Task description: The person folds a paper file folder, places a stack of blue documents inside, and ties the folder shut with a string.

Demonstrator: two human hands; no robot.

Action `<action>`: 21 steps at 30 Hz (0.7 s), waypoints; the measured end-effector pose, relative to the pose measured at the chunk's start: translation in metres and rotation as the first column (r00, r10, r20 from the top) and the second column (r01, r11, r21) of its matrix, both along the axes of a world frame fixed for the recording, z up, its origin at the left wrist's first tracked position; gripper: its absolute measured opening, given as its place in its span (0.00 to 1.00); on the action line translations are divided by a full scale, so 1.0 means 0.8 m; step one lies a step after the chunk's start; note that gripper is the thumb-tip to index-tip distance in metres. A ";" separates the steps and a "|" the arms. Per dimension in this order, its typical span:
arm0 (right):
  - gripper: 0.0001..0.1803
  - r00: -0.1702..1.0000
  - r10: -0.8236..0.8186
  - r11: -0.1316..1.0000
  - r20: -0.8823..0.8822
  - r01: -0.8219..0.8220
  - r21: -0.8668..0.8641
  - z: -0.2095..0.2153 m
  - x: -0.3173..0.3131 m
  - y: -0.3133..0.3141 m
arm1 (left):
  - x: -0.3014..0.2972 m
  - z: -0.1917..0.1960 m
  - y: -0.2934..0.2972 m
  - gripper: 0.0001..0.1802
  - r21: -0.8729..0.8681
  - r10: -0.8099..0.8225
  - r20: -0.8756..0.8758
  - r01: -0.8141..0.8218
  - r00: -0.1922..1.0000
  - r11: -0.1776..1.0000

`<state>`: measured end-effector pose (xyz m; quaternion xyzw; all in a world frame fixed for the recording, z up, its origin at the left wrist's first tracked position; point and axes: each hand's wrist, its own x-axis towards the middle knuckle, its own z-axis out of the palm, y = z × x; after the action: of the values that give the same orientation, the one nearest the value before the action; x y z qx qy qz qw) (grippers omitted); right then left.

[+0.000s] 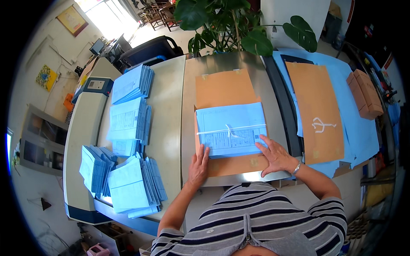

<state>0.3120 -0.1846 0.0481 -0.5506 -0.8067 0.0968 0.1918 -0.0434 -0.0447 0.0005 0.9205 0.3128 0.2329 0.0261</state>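
Observation:
A blue paper bundle [230,128], tied across with white string, lies on a brown sheet of wrapping paper [222,87] on a steel table [190,106]. My left hand [199,165] rests flat at the bundle's near left corner, fingers touching its edge and the brown paper. My right hand [275,155], with a bracelet at the wrist, presses flat on the bundle's near right corner. Neither hand grips anything.
Several stacks of blue leaflets [128,128] lie on a grey machine top at the left. At the right, another brown sheet with white string [318,111] lies on blue paper [358,123], beside brown packets [365,91]. A leafy plant [230,25] stands behind the table.

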 end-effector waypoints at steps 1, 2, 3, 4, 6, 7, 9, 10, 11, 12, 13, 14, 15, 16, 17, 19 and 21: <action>0.62 1.000 -0.007 0.999 0.027 0.008 -0.032 0.001 -0.001 -0.001 | 0.000 0.000 0.000 0.39 0.008 -0.003 -0.002 0.003 1.000 1.000; 0.63 0.998 -0.011 0.998 0.056 0.015 -0.061 0.003 -0.002 0.000 | -0.001 0.000 0.001 0.40 0.020 -0.004 -0.003 0.004 1.000 1.000; 0.64 0.998 -0.024 0.997 0.053 0.028 -0.069 0.004 -0.006 -0.001 | -0.002 -0.001 0.002 0.40 0.032 -0.005 -0.004 0.005 1.000 0.999; 0.64 0.998 -0.037 0.996 0.050 0.041 -0.078 0.006 -0.012 -0.002 | -0.003 -0.003 0.003 0.40 0.034 -0.005 -0.015 0.005 1.000 0.999; 0.64 0.998 -0.054 0.996 0.040 0.056 -0.063 0.005 -0.018 -0.007 | -0.003 -0.002 0.003 0.42 0.037 -0.007 -0.041 0.009 0.999 0.999; 0.63 0.998 -0.055 0.998 0.036 0.056 -0.038 0.001 -0.019 -0.009 | -0.004 -0.001 0.001 0.45 -0.011 -0.019 -0.016 0.019 1.000 1.000; 0.59 0.997 -0.066 0.997 0.040 0.065 0.029 -0.007 -0.018 -0.009 | 0.002 0.029 -0.008 0.51 -0.110 -0.043 0.026 0.046 0.999 0.993; 0.56 0.996 -0.074 0.995 0.051 0.070 0.074 -0.010 -0.016 -0.009 | 0.002 0.036 -0.008 0.54 -0.116 -0.071 0.039 0.075 0.997 0.990; 0.52 0.995 -0.084 0.990 0.059 0.076 0.122 -0.014 -0.016 -0.008 | -0.001 0.042 -0.006 0.57 -0.119 -0.099 0.049 0.105 0.994 0.987; 0.48 0.995 -0.097 0.990 0.036 0.093 0.105 -0.018 -0.015 -0.007 | -0.002 0.046 -0.005 0.60 -0.123 -0.129 0.059 0.135 0.990 0.983; 0.44 0.994 -0.112 0.990 0.012 0.110 0.087 -0.021 -0.014 -0.007 | -0.003 0.049 -0.005 0.60 -0.150 -0.121 0.023 0.123 0.992 0.981; 0.40 0.992 -0.124 0.990 -0.010 0.124 0.074 -0.019 -0.014 -0.003 | -0.005 0.052 -0.005 0.59 -0.172 -0.111 -0.013 0.107 0.994 0.979; 0.35 0.991 -0.130 0.988 -0.026 0.132 0.086 -0.016 -0.013 -0.001 | -0.006 0.054 -0.005 0.59 -0.194 -0.102 -0.049 0.091 0.994 0.977; 0.31 0.990 -0.136 0.985 -0.043 0.140 0.099 -0.012 -0.013 0.000 | -0.010 0.047 -0.001 0.57 -0.162 -0.106 -0.096 0.089 0.990 0.983; 0.26 0.988 -0.143 0.982 -0.059 0.149 0.113 -0.007 -0.013 0.003 | -0.013 0.042 0.006 0.55 -0.128 -0.108 -0.144 0.089 0.984 0.988; 0.22 0.975 -0.144 0.973 -0.171 0.171 0.158 -0.013 -0.010 0.011 | -0.019 0.033 0.015 0.47 -0.100 -0.098 -0.152 0.083 0.984 0.992; 0.18 0.949 -0.175 0.962 -0.262 0.222 0.161 -0.013 -0.008 0.013 | -0.010 0.038 0.015 0.35 -0.128 -0.089 -0.068 0.080 0.994 0.989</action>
<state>0.3054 -0.1743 0.0378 -0.5923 -0.7225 0.0675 0.3501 -0.0514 -0.0325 0.0305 0.9374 0.2883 0.1773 0.0817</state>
